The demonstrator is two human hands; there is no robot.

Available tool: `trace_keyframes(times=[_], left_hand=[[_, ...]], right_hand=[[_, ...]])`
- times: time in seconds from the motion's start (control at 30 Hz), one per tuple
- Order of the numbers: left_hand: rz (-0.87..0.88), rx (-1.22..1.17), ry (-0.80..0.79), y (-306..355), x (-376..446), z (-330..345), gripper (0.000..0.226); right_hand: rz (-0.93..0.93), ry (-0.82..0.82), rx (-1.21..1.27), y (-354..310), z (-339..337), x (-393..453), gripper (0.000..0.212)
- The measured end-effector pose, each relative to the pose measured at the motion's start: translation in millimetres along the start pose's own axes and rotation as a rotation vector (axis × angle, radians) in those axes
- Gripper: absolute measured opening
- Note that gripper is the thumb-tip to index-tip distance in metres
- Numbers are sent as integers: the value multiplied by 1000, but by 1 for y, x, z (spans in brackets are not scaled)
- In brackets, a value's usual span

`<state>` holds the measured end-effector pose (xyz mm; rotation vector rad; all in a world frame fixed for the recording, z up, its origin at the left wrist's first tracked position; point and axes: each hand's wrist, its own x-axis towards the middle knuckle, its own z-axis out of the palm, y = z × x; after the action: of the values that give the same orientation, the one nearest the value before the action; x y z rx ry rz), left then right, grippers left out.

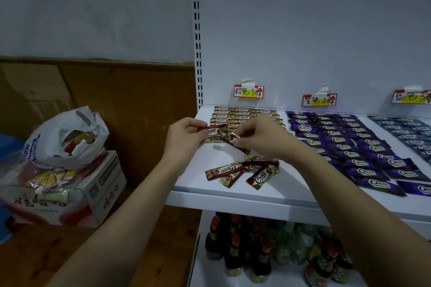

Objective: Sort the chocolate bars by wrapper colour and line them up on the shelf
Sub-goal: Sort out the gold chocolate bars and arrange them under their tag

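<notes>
Both arms are stretched out over the white shelf. The left hand is held with its fingers curled, and the end of a brown bar is pinched by them. The right hand is bent at the wrist, and another brown bar is pinched between its thumb and fingertips. The two bars are held just above the shelf, in front of the neat brown rows at the back. The wrappers are shiny, long and thin, brown and gold, with white letters. A loose pile of brown bars is left near the front edge. Purple bars are lined up to the right, and blue bars past them. Paper labels are taped to the back wall. Glass bottles are kept on the shelf below.
</notes>
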<state>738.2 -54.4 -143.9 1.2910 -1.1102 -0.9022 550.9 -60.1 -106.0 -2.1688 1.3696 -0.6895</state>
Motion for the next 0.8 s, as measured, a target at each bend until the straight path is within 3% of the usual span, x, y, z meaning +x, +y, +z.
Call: trace_keyframes(times=[0.07, 0.13, 0.33, 0.5, 0.57, 0.63, 0.8], left_hand=[[-53, -66, -23, 0, 1, -2, 15], [-90, -112, -54, 2, 3, -4, 18], [-102, -89, -194, 15, -1, 1, 25], [-123, -69, -266, 21, 2, -1, 24], [-120, -46, -295, 22, 2, -4, 25], [-122, -22, -313, 22, 2, -7, 26], [-128, 57, -303, 21, 6, -15, 22]], right_hand=[[131, 19, 339, 4, -5, -2, 8], [224, 58, 518, 9, -10, -3, 8], [474, 117, 692, 14, -23, -6, 21], [467, 86, 879, 19, -26, -12, 4], [470, 81, 957, 19, -26, -15, 17], [458, 88, 954, 20, -25, -18, 27], [403, 217, 639, 23, -25, -21, 21]])
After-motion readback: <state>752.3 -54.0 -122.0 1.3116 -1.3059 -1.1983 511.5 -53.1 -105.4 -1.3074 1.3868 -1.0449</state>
